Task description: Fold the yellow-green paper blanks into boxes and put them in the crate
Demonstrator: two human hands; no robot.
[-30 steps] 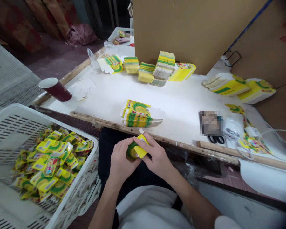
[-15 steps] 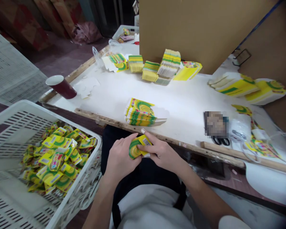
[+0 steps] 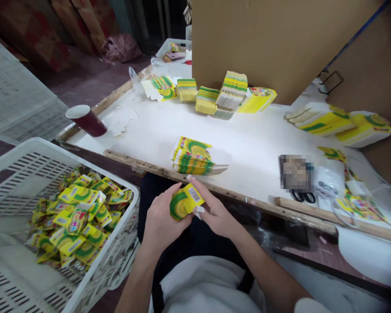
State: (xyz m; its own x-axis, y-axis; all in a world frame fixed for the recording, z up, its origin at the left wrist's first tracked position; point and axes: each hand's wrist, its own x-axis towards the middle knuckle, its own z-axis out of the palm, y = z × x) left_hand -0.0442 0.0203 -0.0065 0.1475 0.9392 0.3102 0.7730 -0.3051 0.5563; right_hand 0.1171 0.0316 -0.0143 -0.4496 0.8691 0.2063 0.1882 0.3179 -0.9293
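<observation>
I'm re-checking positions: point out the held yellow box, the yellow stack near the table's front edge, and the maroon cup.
Held yellow box (image 3: 182, 204), head view: middle of its printed side.
Yellow stack (image 3: 194, 153), head view: its printed top.
Maroon cup (image 3: 90, 123), head view: its outer side.

The table (image 3: 143, 137) bears cartons (image 3: 193, 155), a cup (image 3: 90, 123), seemingly scissors (image 3: 303, 198).

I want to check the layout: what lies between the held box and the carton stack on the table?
In the head view: the wooden table edge and a fingertip of the right hand.

White shirt (image 3: 208, 284), dark trousers (image 3: 192, 239)
</observation>
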